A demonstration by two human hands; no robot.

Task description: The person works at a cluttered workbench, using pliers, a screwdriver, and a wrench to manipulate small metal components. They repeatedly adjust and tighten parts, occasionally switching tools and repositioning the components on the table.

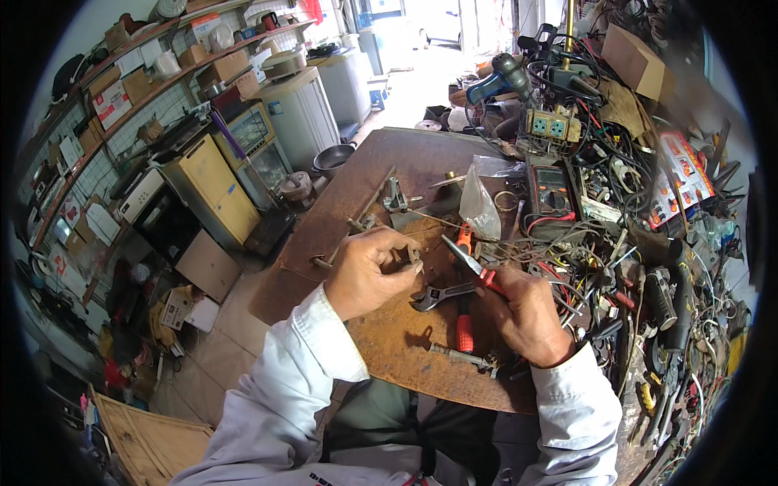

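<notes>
My left hand [373,271] is raised over the wooden table [389,356], thumb and fingers pinched on a small dark metal piece [412,257]. Its exact kind is too small to make out. My right hand [523,316] is closed around the red handles of a pair of pliers [476,266], whose grey jaws point toward the left hand without touching the piece. Between the hands lies an adjustable wrench [442,296], beside a red-handled tool [464,330]. Nearer me, a slim metal fitting [460,356] rests close to the table's front edge.
A clear plastic bag [480,206] and a multimeter [553,194] sit farther back. Metal parts [395,194] lie at the far left of the table. Tangled wires and tools [648,324] crowd the right side. Appliances [212,190] and loaded shelves line the left wall.
</notes>
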